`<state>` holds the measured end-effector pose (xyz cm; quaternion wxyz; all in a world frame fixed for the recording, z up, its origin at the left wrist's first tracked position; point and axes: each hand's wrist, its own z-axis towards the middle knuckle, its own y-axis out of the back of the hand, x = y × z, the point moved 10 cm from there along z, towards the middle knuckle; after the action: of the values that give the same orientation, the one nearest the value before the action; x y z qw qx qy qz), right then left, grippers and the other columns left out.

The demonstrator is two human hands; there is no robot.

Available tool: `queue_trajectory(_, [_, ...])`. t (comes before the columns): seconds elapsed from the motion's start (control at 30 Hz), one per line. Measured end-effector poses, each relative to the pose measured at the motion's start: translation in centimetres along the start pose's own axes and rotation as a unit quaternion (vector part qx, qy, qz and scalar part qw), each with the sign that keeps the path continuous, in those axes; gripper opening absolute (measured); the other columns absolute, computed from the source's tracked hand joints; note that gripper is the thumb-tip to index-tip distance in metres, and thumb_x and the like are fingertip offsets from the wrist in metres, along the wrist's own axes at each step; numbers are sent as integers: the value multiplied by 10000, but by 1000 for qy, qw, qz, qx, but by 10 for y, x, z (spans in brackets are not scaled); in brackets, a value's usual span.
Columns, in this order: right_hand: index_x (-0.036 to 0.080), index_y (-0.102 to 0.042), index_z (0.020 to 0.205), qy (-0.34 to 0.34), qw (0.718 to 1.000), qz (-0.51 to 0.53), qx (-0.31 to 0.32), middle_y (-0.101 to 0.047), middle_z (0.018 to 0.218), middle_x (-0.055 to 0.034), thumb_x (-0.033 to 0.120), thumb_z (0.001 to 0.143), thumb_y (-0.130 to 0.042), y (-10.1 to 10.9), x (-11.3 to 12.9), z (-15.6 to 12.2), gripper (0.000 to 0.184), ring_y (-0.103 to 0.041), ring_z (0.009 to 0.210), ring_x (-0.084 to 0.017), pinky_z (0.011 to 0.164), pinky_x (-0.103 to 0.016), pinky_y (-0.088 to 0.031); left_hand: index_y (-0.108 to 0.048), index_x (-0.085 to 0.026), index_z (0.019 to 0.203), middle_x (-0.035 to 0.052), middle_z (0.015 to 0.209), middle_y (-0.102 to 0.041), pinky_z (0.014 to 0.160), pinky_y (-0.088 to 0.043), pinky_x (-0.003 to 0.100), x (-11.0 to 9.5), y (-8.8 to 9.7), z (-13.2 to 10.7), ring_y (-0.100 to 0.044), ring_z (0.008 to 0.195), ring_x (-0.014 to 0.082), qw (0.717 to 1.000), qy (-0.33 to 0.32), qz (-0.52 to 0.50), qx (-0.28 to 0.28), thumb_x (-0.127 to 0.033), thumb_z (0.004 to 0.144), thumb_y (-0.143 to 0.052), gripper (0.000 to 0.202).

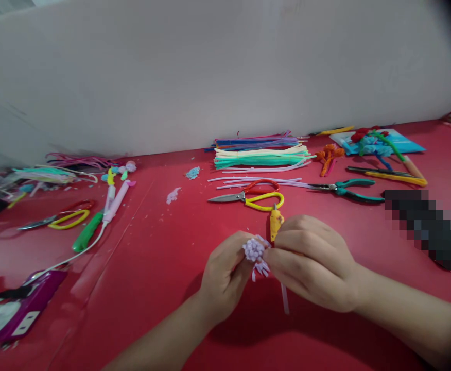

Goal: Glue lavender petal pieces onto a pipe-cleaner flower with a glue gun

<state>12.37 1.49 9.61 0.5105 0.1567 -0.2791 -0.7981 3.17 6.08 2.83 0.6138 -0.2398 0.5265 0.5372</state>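
Note:
Between the thumb and fingers of my left hand (225,275) is a small lilac pipe-cleaner flower (254,249), its round clustered head facing up and loose petal-like bits below it. My right hand (314,263) is closed in a pinch, fingertips touching the flower's right edge; whatever they grip is too small or hidden to tell. Partly covered by the right hand, a yellow glue gun (275,224) points away from me. A translucent stick (284,299) shows below that hand. Scissors (248,198) with red and yellow handles lie just beyond.
Bundled pipe cleaners (264,156) lie along the wall, with teal-handled pliers (349,189) to the right. Lilac clippings (173,195) and blue clippings (193,172) are left of centre. At left are second scissors (61,219), a pink corded tool (115,203) and a purple power strip (28,309).

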Motion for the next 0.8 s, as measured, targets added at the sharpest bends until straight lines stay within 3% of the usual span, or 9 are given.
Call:
queue_trajectory(0.13, [150, -570, 963, -33, 999, 7, -3, -608, 776, -51, 87, 777, -593, 1, -6, 0, 197, -531, 687, -150, 643, -305, -465, -613, -177, 729, 37, 702, -584, 658, -447, 258, 10, 5, -1, -539, 664, 151, 997, 62, -31, -35, -281, 876, -491, 218])
queue_trajectory(0.2, [165, -559, 942, -71, 997, 29, -19, -605, 767, -42, 96, 790, -581, 6, -14, 3, 168, -543, 697, -142, 641, -280, -463, -603, -173, 691, 13, 610, -579, 553, -441, 234, 23, 5, -2, -525, 542, 122, 985, 125, -108, -54, -289, 856, -529, 215])
queue_trajectory(0.27, [172, -547, 912, -120, 992, 42, -17, -605, 767, -36, 103, 808, -553, 7, -27, 6, 125, -548, 696, -132, 633, -257, -452, -607, -166, 737, 6, 586, -609, 437, -404, 208, 36, 1, -3, -497, 434, 97, 955, 187, -218, -68, -306, 842, -551, 184])
queue_trajectory(0.37, [175, -543, 860, -226, 970, -23, 85, -604, 757, -25, 163, 835, -515, -4, -59, -1, 39, -537, 630, -122, 562, -242, -406, -611, -141, 752, 12, 554, -626, 376, -351, 166, 48, -5, -4, -471, 371, 66, 910, 249, -321, -80, -283, 838, -549, 177])
queue_trajectory(0.47, [180, -572, 831, -321, 893, -127, 289, -615, 738, -26, 290, 836, -518, -24, -95, -43, 122, -552, 562, -148, 490, -262, -344, -615, -125, 738, 13, 530, -626, 377, -343, 140, 50, -6, -3, -464, 348, 43, 890, 271, -359, -78, -262, 840, -537, 187])
queue_trajectory(0.53, [190, -598, 881, -326, 853, -141, 382, -627, 766, -33, 327, 796, -558, -33, -102, -76, 166, -593, 602, -183, 497, -271, -344, -623, -118, 748, 21, 543, -636, 382, -354, 137, 49, -6, -2, -481, 352, 43, 885, 272, -371, -75, -263, 844, -525, 200])
queue_trajectory(0.67, [197, -596, 894, -291, 849, -98, 430, -608, 859, -63, 236, 741, -588, -46, -89, -109, 158, -605, 686, -198, 534, -285, -370, -642, -107, 797, 44, 592, -666, 384, -392, 156, 47, -6, -1, -539, 370, 72, 882, 262, -385, -73, -240, 850, -499, 202])
queue_trajectory(0.8, [173, -571, 881, -298, 859, -94, 406, -573, 927, -87, 50, 662, -522, -55, -74, -104, 256, -566, 657, -167, 540, -280, -375, -641, -107, 781, 43, 604, -675, 367, -400, 156, 48, -5, -1, -546, 361, 74, 884, 262, -380, -78, -222, 837, -532, 169])
